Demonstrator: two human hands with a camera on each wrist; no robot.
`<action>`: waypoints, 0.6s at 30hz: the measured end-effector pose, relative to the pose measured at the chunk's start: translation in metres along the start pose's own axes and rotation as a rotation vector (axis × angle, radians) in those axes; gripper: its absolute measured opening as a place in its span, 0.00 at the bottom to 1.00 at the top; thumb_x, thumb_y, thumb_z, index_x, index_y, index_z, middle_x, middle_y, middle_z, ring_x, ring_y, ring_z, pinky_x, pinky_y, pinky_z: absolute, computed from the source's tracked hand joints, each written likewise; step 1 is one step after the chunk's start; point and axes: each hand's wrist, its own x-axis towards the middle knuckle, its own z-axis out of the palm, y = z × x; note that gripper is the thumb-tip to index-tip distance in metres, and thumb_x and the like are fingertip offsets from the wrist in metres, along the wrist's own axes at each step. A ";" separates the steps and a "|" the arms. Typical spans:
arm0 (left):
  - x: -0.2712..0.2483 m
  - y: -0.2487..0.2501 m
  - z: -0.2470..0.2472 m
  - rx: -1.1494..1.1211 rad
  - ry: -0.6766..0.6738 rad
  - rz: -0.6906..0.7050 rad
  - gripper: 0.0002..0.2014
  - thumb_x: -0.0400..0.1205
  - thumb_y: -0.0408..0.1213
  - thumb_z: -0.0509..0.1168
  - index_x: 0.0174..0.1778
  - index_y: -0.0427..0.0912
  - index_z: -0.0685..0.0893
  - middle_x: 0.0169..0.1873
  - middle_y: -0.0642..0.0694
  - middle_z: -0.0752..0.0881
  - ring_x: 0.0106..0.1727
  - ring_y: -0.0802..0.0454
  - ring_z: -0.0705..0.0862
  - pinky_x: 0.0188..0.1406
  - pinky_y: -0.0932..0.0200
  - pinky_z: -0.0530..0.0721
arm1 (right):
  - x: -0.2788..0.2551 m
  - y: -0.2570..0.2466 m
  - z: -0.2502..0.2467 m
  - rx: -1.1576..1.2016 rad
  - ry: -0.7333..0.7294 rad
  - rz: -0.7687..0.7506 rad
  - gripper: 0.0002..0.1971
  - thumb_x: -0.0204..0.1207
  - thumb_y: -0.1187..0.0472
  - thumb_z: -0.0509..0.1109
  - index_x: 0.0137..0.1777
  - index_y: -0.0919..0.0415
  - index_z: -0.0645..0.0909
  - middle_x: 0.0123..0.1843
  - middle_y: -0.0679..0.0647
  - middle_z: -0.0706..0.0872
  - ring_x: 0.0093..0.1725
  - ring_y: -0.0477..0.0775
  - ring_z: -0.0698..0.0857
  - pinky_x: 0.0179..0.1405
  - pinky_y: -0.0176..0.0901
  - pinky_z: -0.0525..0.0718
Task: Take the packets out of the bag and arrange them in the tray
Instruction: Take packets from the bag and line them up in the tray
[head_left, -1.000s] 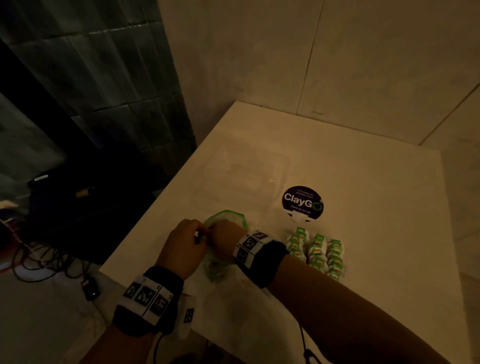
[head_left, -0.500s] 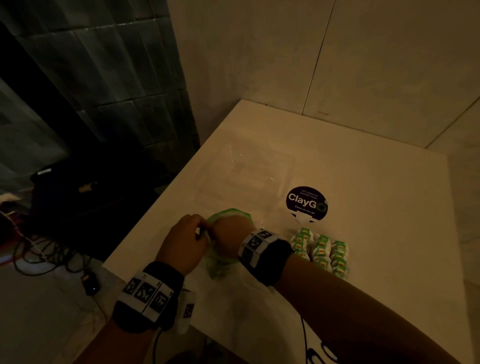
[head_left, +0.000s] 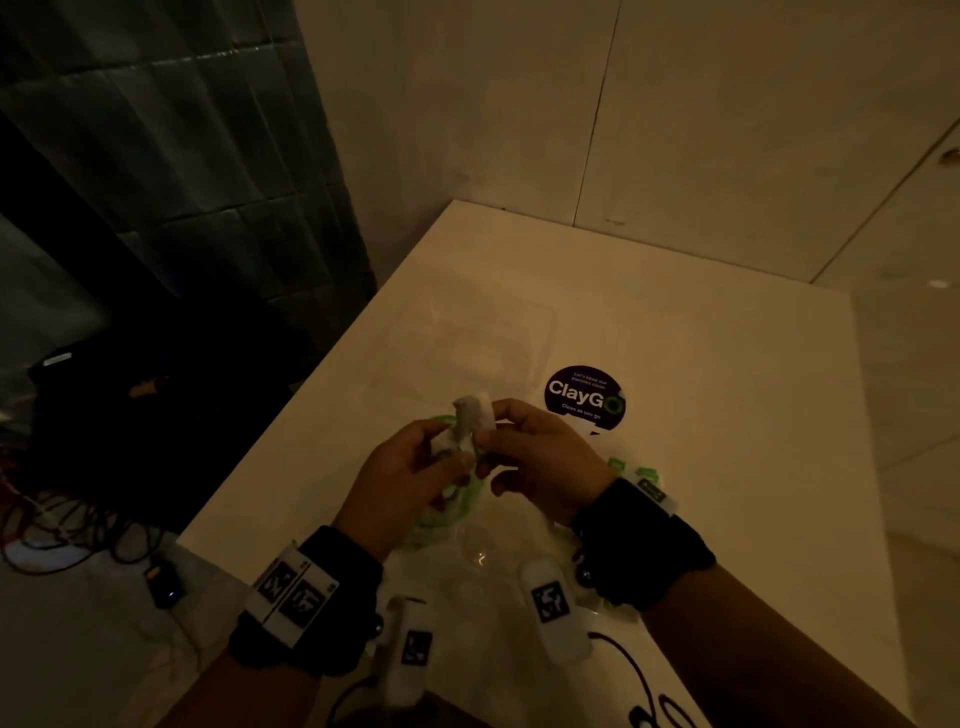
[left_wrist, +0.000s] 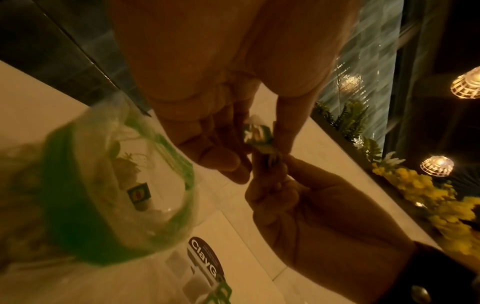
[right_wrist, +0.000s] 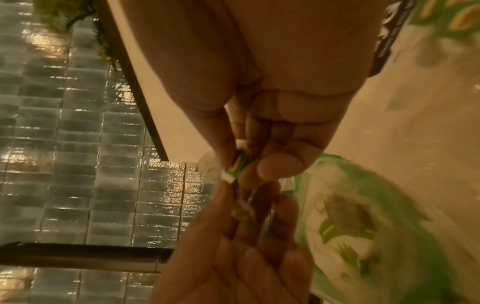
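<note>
above the bag (head_left: 447, 499), both hands, left hand (head_left: 400, 483) and right hand (head_left: 540, 457), pinching one packet (head_left: 472, 421). best to peel it apart gently, then over to the clear tray (head_left: 467, 343) beyond the bag.

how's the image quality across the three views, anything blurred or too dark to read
Head view: dim, the clear tray barely shows. Left wrist view: the bag is blurred, the pinched packets sharper. Right wrist view: the bag blurred, tile glare behind.
</note>
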 end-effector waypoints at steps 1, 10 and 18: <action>0.000 0.000 0.006 -0.001 0.006 0.007 0.10 0.79 0.31 0.68 0.52 0.49 0.83 0.42 0.44 0.90 0.38 0.53 0.88 0.30 0.60 0.83 | -0.002 0.002 -0.002 0.030 0.016 -0.005 0.07 0.79 0.70 0.66 0.55 0.65 0.79 0.39 0.61 0.85 0.34 0.55 0.83 0.29 0.44 0.79; 0.001 -0.007 0.032 0.040 0.045 0.035 0.05 0.77 0.28 0.70 0.41 0.29 0.83 0.21 0.45 0.80 0.21 0.55 0.74 0.20 0.62 0.73 | -0.022 0.010 -0.034 0.019 0.188 -0.049 0.07 0.74 0.75 0.68 0.47 0.65 0.83 0.36 0.58 0.83 0.30 0.49 0.78 0.28 0.38 0.78; -0.002 -0.020 0.034 0.190 -0.009 0.009 0.11 0.71 0.33 0.77 0.41 0.29 0.86 0.34 0.33 0.82 0.36 0.50 0.80 0.34 0.60 0.80 | -0.045 -0.007 -0.083 -0.340 0.297 0.003 0.07 0.81 0.63 0.64 0.47 0.67 0.78 0.42 0.63 0.86 0.36 0.57 0.87 0.30 0.48 0.85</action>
